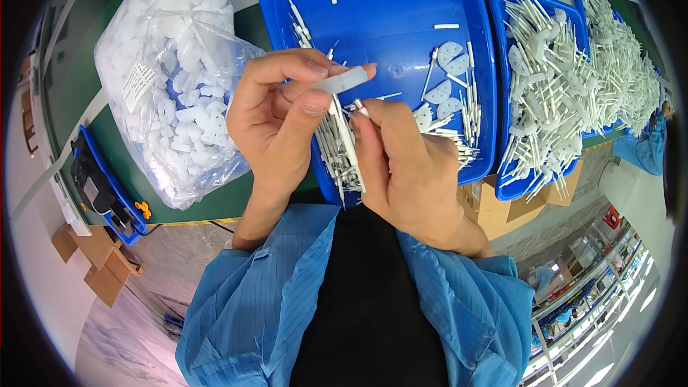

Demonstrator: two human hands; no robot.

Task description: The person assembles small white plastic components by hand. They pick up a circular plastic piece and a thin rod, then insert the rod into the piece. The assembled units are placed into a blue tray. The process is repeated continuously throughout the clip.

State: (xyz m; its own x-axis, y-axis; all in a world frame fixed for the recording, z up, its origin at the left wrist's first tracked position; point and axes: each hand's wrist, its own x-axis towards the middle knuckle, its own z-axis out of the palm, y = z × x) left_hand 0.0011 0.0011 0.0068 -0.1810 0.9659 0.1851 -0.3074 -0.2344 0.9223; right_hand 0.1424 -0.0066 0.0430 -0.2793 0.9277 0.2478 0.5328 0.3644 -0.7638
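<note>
Over the front of a large blue tray point(387, 25), my left hand point(276, 111) pinches a white plastic piece point(342, 81), seen edge-on, between thumb and fingers. Close below it, my right hand point(401, 147) is closed on a thin white rod with a metal tip point(360, 107); most of that rod is hidden by the fingers. A longer white rod point(347, 145) slants down between my hands; whether it is joined to the plastic piece I cannot tell. Loose rods point(331, 147) lie bunched in the tray under my hands, and flat white segment pieces point(450, 57) lie at its right side.
A clear plastic bag point(175, 79) full of white pieces stands at left on the green table point(247, 29). Blue trays point(504, 64) heaped with rods and pieces line the right. A small blue tray point(107, 186) with black items sits far left. Cardboard boxes point(491, 208) are below right.
</note>
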